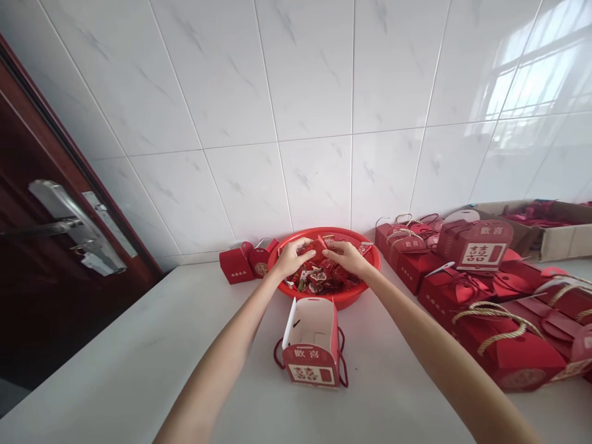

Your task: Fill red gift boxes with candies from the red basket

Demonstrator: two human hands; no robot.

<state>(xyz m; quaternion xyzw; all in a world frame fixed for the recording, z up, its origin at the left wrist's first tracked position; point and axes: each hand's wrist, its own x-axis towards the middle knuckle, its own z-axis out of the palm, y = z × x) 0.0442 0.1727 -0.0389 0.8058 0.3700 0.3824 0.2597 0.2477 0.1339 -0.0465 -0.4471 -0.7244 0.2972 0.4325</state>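
The room is bright, with a cool, pale light like daytime. A window shines back in the glossy white wall tiles with grey streaks (314,92), and that top right patch is so bright it looks washed out. The dark red-brown wooden door (32,265) is dim, but its shiny silver metal handle (78,225) has bright glints. Soft, faint shadows lie on the smooth pale worktop (194,333). Lines lean outward near the sides, and the red paper boxes with gold rope handles (509,351) look stretched. The small shiny wrapped packets (318,277) are hard to make out.
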